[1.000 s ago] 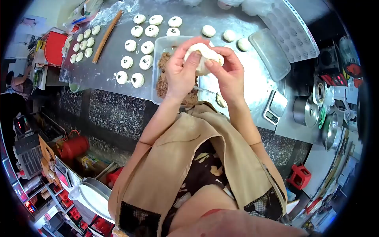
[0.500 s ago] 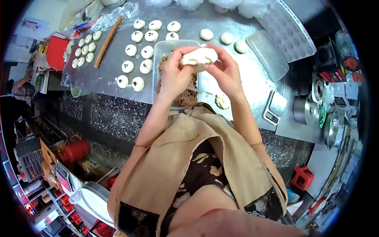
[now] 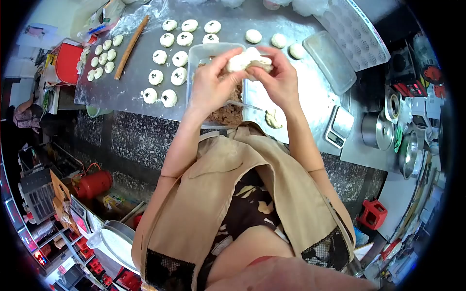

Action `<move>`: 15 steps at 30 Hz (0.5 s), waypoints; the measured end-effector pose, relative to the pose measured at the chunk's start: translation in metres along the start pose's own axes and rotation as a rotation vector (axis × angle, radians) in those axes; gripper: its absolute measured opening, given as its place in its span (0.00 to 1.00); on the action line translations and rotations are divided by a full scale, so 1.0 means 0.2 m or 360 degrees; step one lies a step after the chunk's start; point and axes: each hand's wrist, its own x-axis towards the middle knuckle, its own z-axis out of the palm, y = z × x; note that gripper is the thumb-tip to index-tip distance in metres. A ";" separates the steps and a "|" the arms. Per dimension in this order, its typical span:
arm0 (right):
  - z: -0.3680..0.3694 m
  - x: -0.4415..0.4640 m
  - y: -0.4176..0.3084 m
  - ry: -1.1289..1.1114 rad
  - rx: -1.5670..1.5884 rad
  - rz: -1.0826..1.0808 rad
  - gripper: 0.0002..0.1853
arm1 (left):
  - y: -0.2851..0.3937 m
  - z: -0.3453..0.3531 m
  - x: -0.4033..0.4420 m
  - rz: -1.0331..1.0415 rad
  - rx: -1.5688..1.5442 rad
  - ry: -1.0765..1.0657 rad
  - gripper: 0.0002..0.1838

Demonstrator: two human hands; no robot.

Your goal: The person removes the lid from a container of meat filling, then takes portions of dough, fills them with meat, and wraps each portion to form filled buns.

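Observation:
A piece of white dough (image 3: pixel 248 59) is held up between my two hands, above the tub and the worktop. My left hand (image 3: pixel 213 82) grips its left end, and my right hand (image 3: pixel 277 77) pinches its right end with thumb and fingers. The dough looks folded, with a dip in its near edge; whether filling sits inside cannot be seen. Below my left hand stands a clear plastic tub (image 3: pixel 193 63) of brown filling (image 3: pixel 227 115), partly hidden by that hand. A utensil handle (image 3: pixel 245 105) sticks out of the filling. A small dough lump (image 3: pixel 274 118) lies beside the tub.
Several dark-topped buns (image 3: pixel 179 59) stand in rows left of the tub. A rolling pin (image 3: pixel 131 47) separates them from smaller buns (image 3: pixel 103 58). Plain dough balls (image 3: pixel 278 40), a plastic lid (image 3: pixel 330 62) and a scale (image 3: pixel 340 126) are to the right. A person (image 3: pixel 28 115) is far left.
The dough has changed from a smooth oblong to a more bent, pinched shape. Both hands have shifted slightly on it, still gripping. The buns have stayed put.

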 end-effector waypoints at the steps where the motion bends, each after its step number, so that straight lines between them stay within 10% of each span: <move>1: 0.00 0.00 -0.02 -0.0010 0.0005 -0.0009 0.20 | 0.01 -0.04 0.02 -0.0214 0.0099 -0.0168 0.18; 3: 0.00 -0.01 -0.06 -0.0074 0.0920 0.0120 0.23 | -0.03 -0.03 0.03 -0.0058 -0.0165 -0.0086 0.19; 7: -0.03 0.01 0.01 -0.0105 0.0558 0.0137 0.15 | -0.05 0.02 0.01 0.0174 -0.0557 -0.0083 0.18; 9: -0.01 0.00 -0.04 -0.0084 0.0383 0.0097 0.10 | -0.01 0.00 0.01 0.0055 -0.0001 -0.0179 0.18; 11: 0.01 0.02 -0.06 0.0061 -0.0448 -0.0583 0.11 | -0.07 0.02 0.03 0.0059 -0.0024 -0.0122 0.19; 15: 0.05 0.01 0.04 0.0056 0.0434 -0.0043 0.17 | -0.05 0.11 0.03 0.0036 -0.0703 -0.0080 0.19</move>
